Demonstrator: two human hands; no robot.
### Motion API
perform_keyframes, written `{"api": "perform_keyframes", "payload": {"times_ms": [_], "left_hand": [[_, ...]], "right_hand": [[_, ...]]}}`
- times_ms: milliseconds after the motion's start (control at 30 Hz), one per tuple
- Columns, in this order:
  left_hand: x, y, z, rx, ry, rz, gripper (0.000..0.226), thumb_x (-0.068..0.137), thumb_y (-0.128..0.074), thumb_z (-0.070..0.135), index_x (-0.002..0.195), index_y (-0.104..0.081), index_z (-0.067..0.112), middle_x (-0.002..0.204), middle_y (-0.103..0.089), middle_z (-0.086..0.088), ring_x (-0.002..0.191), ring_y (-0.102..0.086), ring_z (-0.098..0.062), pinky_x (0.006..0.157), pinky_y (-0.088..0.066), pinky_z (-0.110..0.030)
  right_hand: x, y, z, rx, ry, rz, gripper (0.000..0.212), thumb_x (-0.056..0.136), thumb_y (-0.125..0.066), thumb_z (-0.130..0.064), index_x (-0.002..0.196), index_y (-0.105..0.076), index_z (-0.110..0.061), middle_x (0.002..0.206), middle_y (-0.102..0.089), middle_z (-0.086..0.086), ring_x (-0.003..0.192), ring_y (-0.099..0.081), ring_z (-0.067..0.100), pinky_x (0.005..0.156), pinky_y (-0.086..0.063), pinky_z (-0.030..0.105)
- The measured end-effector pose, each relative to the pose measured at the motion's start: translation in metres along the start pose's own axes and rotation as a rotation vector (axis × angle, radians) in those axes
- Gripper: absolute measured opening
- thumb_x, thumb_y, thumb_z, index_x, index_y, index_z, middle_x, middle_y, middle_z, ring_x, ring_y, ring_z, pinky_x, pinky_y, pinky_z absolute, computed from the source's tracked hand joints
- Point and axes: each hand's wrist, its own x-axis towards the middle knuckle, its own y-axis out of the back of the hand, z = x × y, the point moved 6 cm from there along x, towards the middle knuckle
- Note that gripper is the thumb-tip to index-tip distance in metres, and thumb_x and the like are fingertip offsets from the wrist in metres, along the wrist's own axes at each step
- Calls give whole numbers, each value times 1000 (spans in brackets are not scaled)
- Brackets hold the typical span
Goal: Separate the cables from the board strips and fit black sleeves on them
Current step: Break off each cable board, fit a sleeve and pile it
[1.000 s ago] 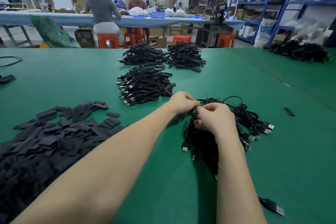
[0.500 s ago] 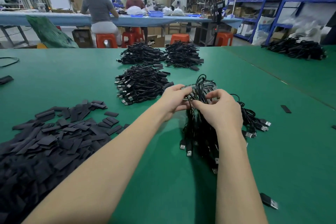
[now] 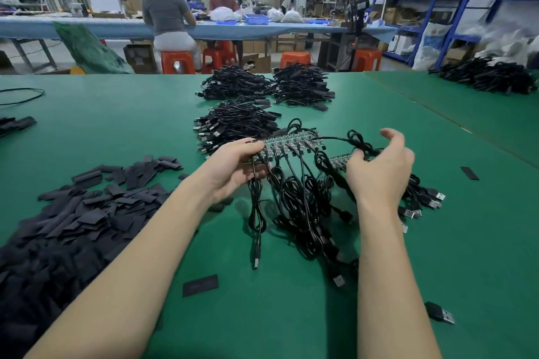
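Note:
My left hand (image 3: 233, 167) grips the left end of a green board strip (image 3: 294, 141), held above the green table (image 3: 116, 125). Several black cables (image 3: 294, 204) hang from the strip, their USB plugs trailing on the table. My right hand (image 3: 379, 175) is to the strip's right with its thumb raised. Its loosely curved fingers touch a cable loop and the end of a second board strip (image 3: 338, 159); I see no firm hold. A large pile of flat black sleeves (image 3: 73, 227) lies at the left.
Bundles of black cables lie behind the hands (image 3: 233, 125), (image 3: 233, 83), (image 3: 300, 86) and on the right table (image 3: 484, 74). Loose sleeves (image 3: 200, 285), (image 3: 469, 173) and a USB plug (image 3: 440, 315) lie on the table. People sit at a far bench.
Both hands lifted the board strips out of the cable heap. My right hand then let go of the strip and moved right, thumb opening; my left hand keeps holding the strip's left end.

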Motion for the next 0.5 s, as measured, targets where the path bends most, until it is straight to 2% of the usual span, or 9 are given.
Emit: {"api": "perform_keyframes", "payload": {"times_ms": [67, 100, 167, 267, 300, 400, 500], "left_hand": [[-10, 9, 0, 6, -21, -3, 12, 98, -57, 9, 106, -62, 2, 99, -58, -10, 74, -61, -16, 62, -57, -24], [-14, 14, -1, 6, -30, 9, 12, 98, -57, 9, 106, -63, 2, 99, -59, -11, 72, -61, -15, 61, -57, -25], [-23, 23, -2, 12, -53, 30, 15, 98, -57, 9, 108, -65, 1, 101, -61, -12, 71, -63, -15, 60, -56, -26], [-33, 32, 1, 39, -86, 27, 17, 98, -56, 10, 111, -65, 4, 103, -63, -12, 77, -64, -19, 61, -57, -28], [-38, 35, 4, 51, -102, 11, 14, 98, -56, 10, 107, -67, 7, 100, -66, -10, 77, -66, -18, 62, -57, -28], [-49, 40, 16, 93, -146, -50, 9, 88, -63, 15, 96, -69, 14, 87, -69, -3, 69, -68, -15, 62, -58, -28], [-57, 47, 21, 169, -160, -92, 13, 82, -66, 17, 95, -69, 13, 89, -68, -7, 70, -66, -17, 62, -58, -29]], "right_hand": [[0, -7, -3, -68, -11, -171, 53, 89, -57, -13, 139, -47, -26, 139, -44, 7, 76, -50, 9, 76, -36, 30], [-1, -10, -7, -133, -6, -270, 50, 87, -57, -15, 135, -52, -29, 135, -49, 4, 79, -53, 10, 74, -38, 30], [-5, -15, -19, -189, 33, -423, 35, 85, -59, -24, 118, -65, -35, 119, -64, -6, 84, -59, 8, 70, -42, 29], [-14, -26, -37, -25, 77, -613, 21, 84, -64, -35, 102, -73, -41, 89, -72, -22, 88, -61, -4, 71, -44, 24], [-19, -29, -43, 29, 99, -646, 19, 84, -67, -40, 101, -74, -42, 87, -71, -25, 88, -61, -7, 72, -43, 22], [-25, -40, -59, 3, 286, -586, 30, 85, -68, -58, 111, -72, -41, 103, -68, -25, 93, -57, -8, 71, -41, 20], [-40, -56, -69, -48, 361, -582, 37, 82, -68, -65, 104, -75, -36, 91, -69, -18, 81, -61, -4, 63, -42, 18]]}}
